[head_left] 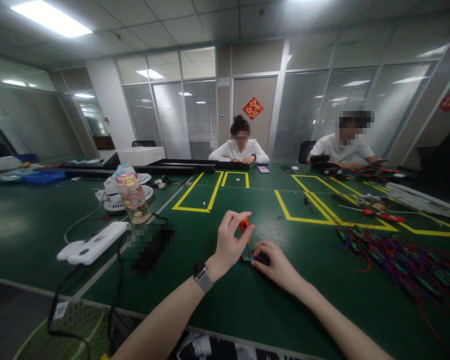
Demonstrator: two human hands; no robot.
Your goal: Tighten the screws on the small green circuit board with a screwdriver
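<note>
My left hand (229, 239), with a watch on its wrist, pinches a small screwdriver (244, 225) with an orange-red and black handle. The shaft points down, its tip at or just above a small green circuit board (248, 259) on the table; contact is too small to tell. Low on the table, my right hand (270, 259) has its fingers closed on the right end of that board. Dark wires seem to run from the board under these fingers, which partly hide them.
A heap of boards with red and blue wires (393, 260) lies at right, near a red-handled screwdriver (384, 215). At left stand a drink bottle (133, 197) and a white device (97, 243). Yellow tape (191, 209) marks the green table. Two people sit across.
</note>
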